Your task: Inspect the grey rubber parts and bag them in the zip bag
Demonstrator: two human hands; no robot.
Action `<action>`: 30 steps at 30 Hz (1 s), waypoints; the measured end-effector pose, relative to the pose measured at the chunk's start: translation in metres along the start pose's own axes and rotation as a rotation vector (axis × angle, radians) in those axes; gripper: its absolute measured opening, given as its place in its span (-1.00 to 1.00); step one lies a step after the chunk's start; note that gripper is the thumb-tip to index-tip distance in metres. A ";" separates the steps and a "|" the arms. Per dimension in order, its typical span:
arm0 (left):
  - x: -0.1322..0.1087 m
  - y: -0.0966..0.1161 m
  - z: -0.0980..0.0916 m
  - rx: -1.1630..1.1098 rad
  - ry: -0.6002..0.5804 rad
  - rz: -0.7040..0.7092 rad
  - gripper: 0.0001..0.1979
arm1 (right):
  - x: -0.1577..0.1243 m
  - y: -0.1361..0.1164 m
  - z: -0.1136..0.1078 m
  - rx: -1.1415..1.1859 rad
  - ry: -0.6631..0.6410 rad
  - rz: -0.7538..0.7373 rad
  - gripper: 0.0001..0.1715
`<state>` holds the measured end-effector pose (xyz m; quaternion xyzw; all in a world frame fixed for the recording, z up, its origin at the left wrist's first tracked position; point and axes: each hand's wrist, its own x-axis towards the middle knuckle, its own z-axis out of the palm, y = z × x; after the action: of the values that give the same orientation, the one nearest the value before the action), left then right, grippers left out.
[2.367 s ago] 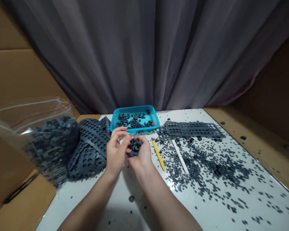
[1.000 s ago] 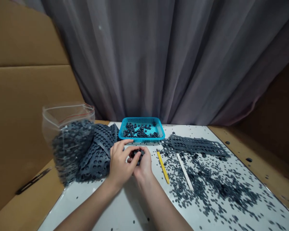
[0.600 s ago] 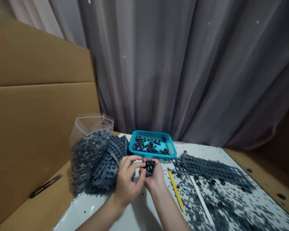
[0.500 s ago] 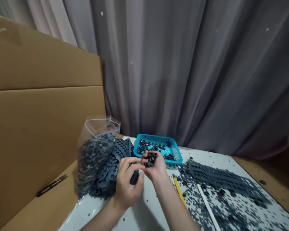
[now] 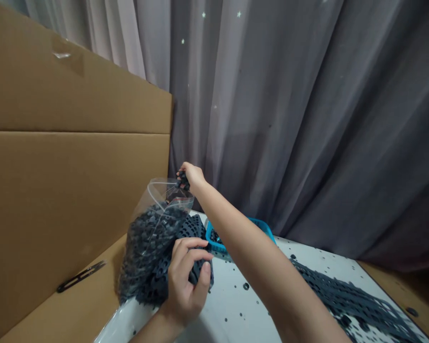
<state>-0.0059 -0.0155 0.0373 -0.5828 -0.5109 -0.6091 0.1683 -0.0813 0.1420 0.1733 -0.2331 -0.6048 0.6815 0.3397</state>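
Note:
My right hand (image 5: 193, 175) is raised at the mouth of a clear zip bag (image 5: 153, 205), its fingers curled round a handful of small black pieces (image 5: 183, 181). Some of the pieces show at the palm, over the bag's opening. Many more dark pieces fill the bag, which stands upright. Lower down, my left hand (image 5: 188, 274) hovers with fingers bent and apart, holding nothing, in front of dark perforated sheets (image 5: 193, 226). Behind my right forearm sits a blue basket (image 5: 216, 247) with black pieces in it, partly hidden by the arm.
Dark perforated strips (image 5: 346, 290) lie on the white table (image 5: 236, 297) at right, with scattered black bits. A cardboard panel (image 5: 78, 186) stands at left, and a black slotted tool (image 5: 80, 276) rests near its foot. A grey curtain (image 5: 264, 119) hangs behind.
My right hand has moved up and left from in front of the basket to the bag's mouth, carrying the black pieces. My left hand stays nearly in place. The view has shifted slightly.

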 end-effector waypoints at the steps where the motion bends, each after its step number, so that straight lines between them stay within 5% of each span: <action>1: 0.001 0.000 -0.001 -0.003 -0.001 -0.009 -0.86 | 0.000 0.000 0.005 -0.061 -0.035 0.028 -0.70; 9: 0.002 0.000 -0.001 -0.039 -0.027 -0.035 -0.87 | -0.015 -0.020 0.009 -0.357 -0.262 0.143 -0.64; 14: 0.003 -0.001 0.002 -0.140 -0.092 -0.031 -0.87 | -0.015 -0.031 -0.061 -0.511 -0.200 -0.056 -0.65; 18: -0.015 -0.004 0.028 -0.274 -0.253 -0.133 -0.89 | -0.027 0.016 -0.160 -0.813 0.004 -0.020 -0.60; 22: -0.061 -0.001 0.066 -0.308 -0.550 -0.291 -0.87 | -0.049 0.096 -0.230 -1.095 0.002 0.223 -0.67; 26: -0.105 -0.004 0.089 -0.247 -0.747 -0.338 -0.84 | -0.050 0.150 -0.253 -1.220 -0.112 0.338 -0.56; 30: -0.122 -0.015 0.096 -0.229 -0.811 -0.312 -0.82 | -0.036 0.174 -0.259 -1.245 -0.192 0.302 -0.62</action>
<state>0.0656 0.0220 -0.0965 -0.7053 -0.5465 -0.4023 -0.2050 0.1001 0.2812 -0.0423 -0.4067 -0.8752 0.2615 -0.0142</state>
